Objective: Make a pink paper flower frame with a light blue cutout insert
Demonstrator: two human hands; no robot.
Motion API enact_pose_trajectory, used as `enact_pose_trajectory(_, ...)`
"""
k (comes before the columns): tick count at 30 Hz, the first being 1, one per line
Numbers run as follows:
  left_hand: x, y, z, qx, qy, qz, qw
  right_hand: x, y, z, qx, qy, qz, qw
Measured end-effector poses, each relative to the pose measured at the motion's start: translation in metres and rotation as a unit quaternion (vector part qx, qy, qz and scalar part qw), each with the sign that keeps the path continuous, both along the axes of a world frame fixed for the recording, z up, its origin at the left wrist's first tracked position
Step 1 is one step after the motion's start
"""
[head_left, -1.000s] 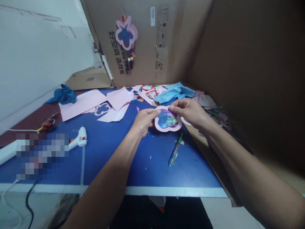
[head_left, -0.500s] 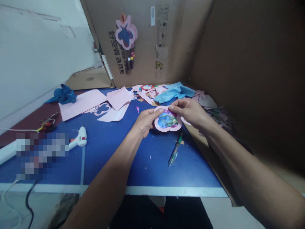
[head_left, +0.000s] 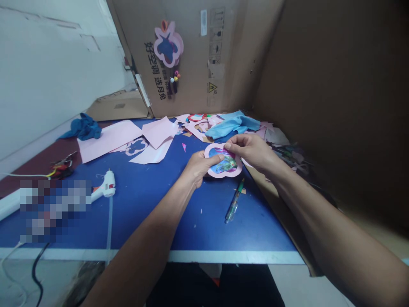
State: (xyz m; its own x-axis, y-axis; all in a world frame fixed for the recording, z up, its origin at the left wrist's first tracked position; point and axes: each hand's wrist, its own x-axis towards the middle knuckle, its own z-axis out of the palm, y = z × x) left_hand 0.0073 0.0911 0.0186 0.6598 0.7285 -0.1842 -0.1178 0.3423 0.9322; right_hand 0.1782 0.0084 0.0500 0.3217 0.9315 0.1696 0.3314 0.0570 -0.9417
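A pink flower-shaped paper cutout (head_left: 227,168) with a shiny multicoloured centre is held just above the blue table (head_left: 159,204). My left hand (head_left: 200,165) grips its left side, thumb pressed over the coloured centre. My right hand (head_left: 251,150) pinches its upper edge with closed fingers. A green pen (head_left: 234,201) lies on the table just below the cutout.
A white glue gun (head_left: 104,189) lies at the left with its cord. Pink paper sheets (head_left: 128,136), scraps and a light blue cloth (head_left: 234,123) crowd the back. A dark blue cloth (head_left: 82,128) sits far left. Cardboard walls (head_left: 319,85) close the back and right; a similar cutout (head_left: 168,44) hangs there.
My left thumb has slid further over the cutout's coloured centre, and the cutout has tilted slightly. Both hands stay in the same place.
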Motion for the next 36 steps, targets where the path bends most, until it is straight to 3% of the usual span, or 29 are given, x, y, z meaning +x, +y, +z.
enact_pose_trajectory(11,0.0004,0.0007,-0.0024,0.011,-0.028,-0.001,1.0,-0.0024,-0.0006,0.0001,0.005,-0.025,-0.004,1.0)
enact_pose_trajectory(18,-0.0003,0.0054,0.0003,0.043,-0.024,0.04,0.998,-0.0037,0.0018,-0.005,0.0,-0.033,0.015,0.999)
enact_pose_trajectory(36,-0.0022,0.003,0.0022,0.045,-0.012,0.027,0.999,-0.0081,0.003,-0.0088,0.001,-0.024,0.028,0.999)
